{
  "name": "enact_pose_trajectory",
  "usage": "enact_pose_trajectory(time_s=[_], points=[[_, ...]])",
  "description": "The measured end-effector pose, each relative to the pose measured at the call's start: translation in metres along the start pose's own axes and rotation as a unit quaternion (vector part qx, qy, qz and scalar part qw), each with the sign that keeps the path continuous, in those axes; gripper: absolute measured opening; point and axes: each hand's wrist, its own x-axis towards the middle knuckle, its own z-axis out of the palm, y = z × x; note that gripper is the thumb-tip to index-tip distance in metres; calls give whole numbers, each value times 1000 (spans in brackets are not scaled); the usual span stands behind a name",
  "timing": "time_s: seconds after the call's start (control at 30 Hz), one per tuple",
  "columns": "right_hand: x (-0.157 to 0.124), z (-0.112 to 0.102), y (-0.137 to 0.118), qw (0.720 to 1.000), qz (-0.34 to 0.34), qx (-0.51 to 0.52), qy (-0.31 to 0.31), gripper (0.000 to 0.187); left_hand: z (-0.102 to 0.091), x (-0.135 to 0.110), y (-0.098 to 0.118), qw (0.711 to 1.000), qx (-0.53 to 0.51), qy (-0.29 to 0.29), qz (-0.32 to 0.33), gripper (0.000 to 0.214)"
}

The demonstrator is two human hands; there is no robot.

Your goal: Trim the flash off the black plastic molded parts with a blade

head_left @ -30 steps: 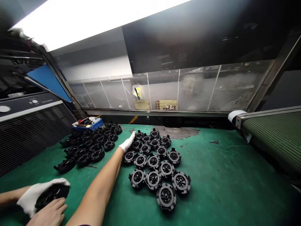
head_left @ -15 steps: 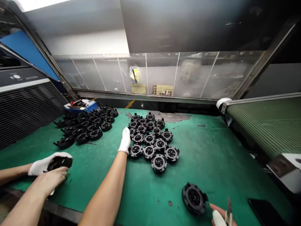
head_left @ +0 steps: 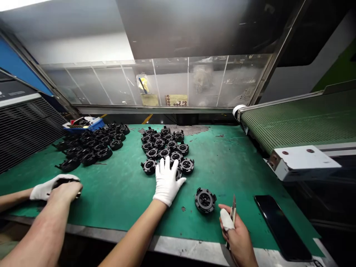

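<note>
My left hand [head_left: 166,180], in a white glove, lies with its fingers spread flat on the near edge of a cluster of round black plastic parts [head_left: 164,148] on the green mat [head_left: 122,189]. It covers the nearest part. My right hand [head_left: 236,231], bare with a white wrap on one finger, is closed round a thin metal blade [head_left: 233,212] at the table's front edge. One black part [head_left: 205,200] lies alone on the mat, just left of that hand.
A co-worker's gloved and bare hands [head_left: 57,187] hold a black part at the left. A second pile of black parts [head_left: 91,148] and a blue tray [head_left: 83,124] sit at the back left. A black phone [head_left: 282,226] lies front right, beside a green conveyor [head_left: 300,118].
My left hand has drawn back from the far left of the cluster to its near edge and spread flat. My right hand with the blade has come into view, beside a lone part.
</note>
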Motion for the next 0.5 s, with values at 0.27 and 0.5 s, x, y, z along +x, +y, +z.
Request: enact_pose_trajectory(time_s=[0.27,0.5], points=[[-5,0,-2,999,-38,-10,-31,66,1,43,9,995,47,-16,89,77],[-1,5,5,999,-44,-13,7,71,26,36,38,929,55,-97,354,41]])
